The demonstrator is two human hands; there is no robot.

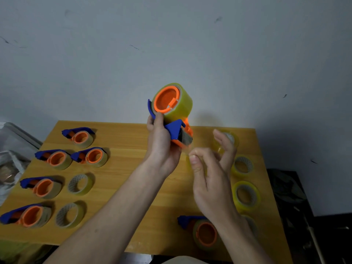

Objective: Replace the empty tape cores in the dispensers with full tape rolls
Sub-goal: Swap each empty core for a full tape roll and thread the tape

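My left hand (162, 141) grips a blue and orange tape dispenser (176, 130) held up above the wooden table (133, 168). A full yellowish tape roll (179, 103) sits on its orange hub. My right hand (211, 172) is just right of the dispenser's cutter end, thumb and forefinger pinched together, seemingly on the clear tape end, which is blurred. The other fingers are spread. Several dispensers with thin, nearly empty cores (55, 159) lie on the left side of the table. Another dispenser (203, 232) lies near the front right.
Two loose empty cores (80, 183) lie left of centre. Full tape rolls (246, 196) line the table's right edge. A plastic bag (9, 168) sits at far left. A dark object (285, 187) stands right of the table. A grey wall is behind.
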